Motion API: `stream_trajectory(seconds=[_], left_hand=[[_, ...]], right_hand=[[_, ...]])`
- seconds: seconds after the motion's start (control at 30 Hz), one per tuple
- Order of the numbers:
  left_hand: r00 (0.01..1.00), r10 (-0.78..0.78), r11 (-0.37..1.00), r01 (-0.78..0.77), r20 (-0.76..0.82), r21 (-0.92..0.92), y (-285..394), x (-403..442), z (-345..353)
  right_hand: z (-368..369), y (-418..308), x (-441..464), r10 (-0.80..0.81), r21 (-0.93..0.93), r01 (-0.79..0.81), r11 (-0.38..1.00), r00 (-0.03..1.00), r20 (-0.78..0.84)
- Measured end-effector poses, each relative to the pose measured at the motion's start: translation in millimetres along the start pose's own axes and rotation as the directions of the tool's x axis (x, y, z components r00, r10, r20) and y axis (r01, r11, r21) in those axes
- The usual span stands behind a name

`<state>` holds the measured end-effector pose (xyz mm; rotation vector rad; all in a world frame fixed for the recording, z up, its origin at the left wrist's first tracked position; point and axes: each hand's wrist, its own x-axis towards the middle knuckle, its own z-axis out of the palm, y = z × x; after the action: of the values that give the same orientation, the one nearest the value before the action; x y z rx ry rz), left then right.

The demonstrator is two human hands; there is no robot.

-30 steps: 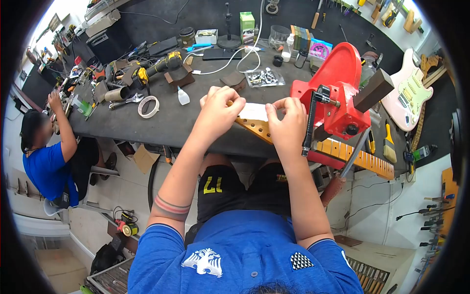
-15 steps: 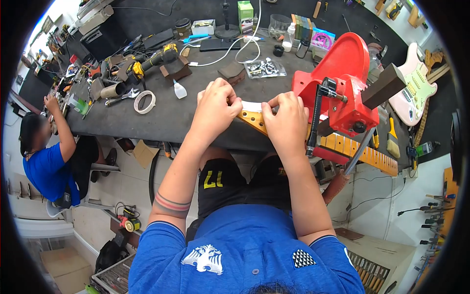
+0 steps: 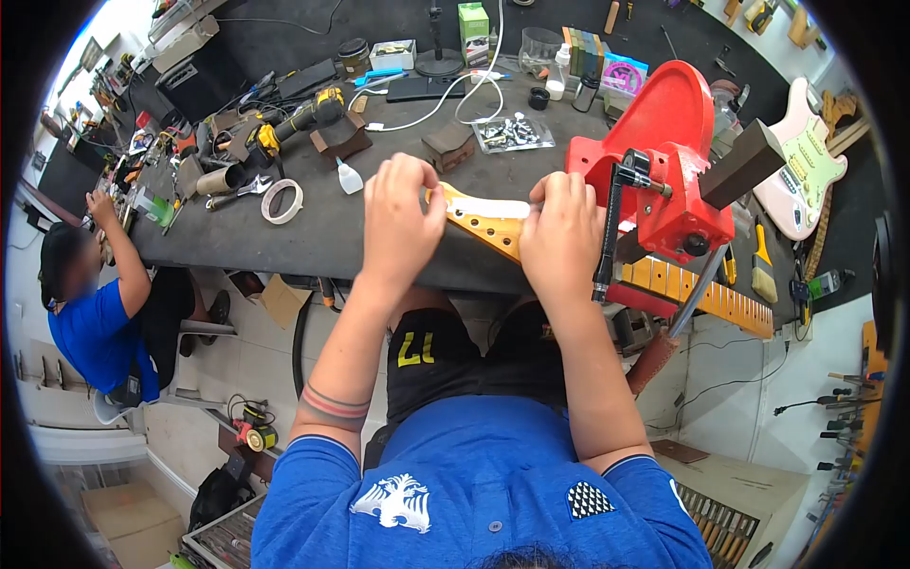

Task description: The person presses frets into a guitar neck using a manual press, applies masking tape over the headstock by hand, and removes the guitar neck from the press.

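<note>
A guitar neck (image 3: 706,296) is held at the red vise (image 3: 654,142), its headstock (image 3: 490,230) with a row of round holes pointing left. Along the headstock's upper face lies a white strip (image 3: 488,207). My right hand (image 3: 563,232) is closed on the strip's right end, beside the vise. At the headstock's tip, my left hand (image 3: 403,213) is closed with thumb and fingertips together; what they pinch, if anything, is hidden. The middle of the neck is hidden behind my right hand and the vise.
On the bench are a roll of tape (image 3: 282,199), a small glue bottle (image 3: 349,177), a yellow drill (image 3: 299,123), a brown block (image 3: 447,147) and a bag of hardware (image 3: 513,133). A pink guitar body (image 3: 801,175) and a brush (image 3: 762,268) lie right. A co-worker (image 3: 100,313) sits left.
My left hand has moved left, away from the white strip to the headstock's tip, uncovering more of both. My right hand has shifted slightly right along the strip.
</note>
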<state>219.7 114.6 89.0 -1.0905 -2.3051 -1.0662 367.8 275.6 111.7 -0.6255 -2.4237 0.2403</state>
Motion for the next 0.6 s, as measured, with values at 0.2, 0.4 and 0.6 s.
stream_trajectory(seconds=[0.2,0.4,0.6], left_hand=[[0.899,0.385,0.915,-0.402,0.208,0.045,7,-34,3],[0.930,0.338,0.926,-0.356,0.144,0.124,9,-37,-4],[0.906,0.375,0.912,-0.399,0.197,0.097,10,-36,-3]], right_hand=[[6,-4,-39,-0.272,0.001,0.273,0.962,0.960,0.069],[-13,3,-38,-0.273,-0.156,0.293,0.943,0.952,0.138],[-19,7,-46,-0.272,-0.036,0.276,0.961,0.958,0.095]])
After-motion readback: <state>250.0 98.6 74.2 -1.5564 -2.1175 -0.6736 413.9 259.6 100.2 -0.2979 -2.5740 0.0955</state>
